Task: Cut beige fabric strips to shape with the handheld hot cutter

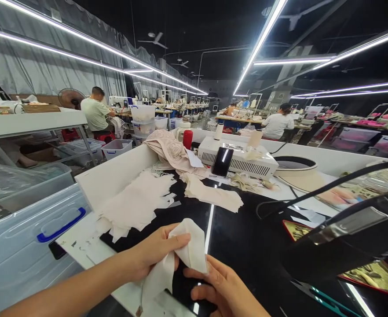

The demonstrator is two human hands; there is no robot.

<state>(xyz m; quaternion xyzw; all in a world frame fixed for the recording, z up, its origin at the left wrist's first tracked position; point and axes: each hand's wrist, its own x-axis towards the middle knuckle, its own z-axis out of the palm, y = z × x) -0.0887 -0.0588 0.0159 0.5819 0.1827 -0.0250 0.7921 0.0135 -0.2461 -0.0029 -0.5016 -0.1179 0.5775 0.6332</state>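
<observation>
A cream fabric piece [192, 244] is folded over between my two hands above the black tabletop [247, 237]. My left hand [152, 251] is closed on it, thumb pressed on top, and one end hangs down below the palm. At the fabric's lower right corner, my right hand [225, 284] pinches the edge between thumb and forefinger, other fingers curled. Left of the hands lies a spread stack of pale fabric pieces [133, 202]. Another small pile of cream pieces [214, 193] rests just beyond them.
A black machine arm [339, 237] reaches in from the right. At the back stand a white vented box [236, 156], a phone [222, 160], a red thread cone [187, 139] and bunched lace fabric [170, 152]. A lidded plastic bin [25, 246] sits left. Co-workers sit farther off.
</observation>
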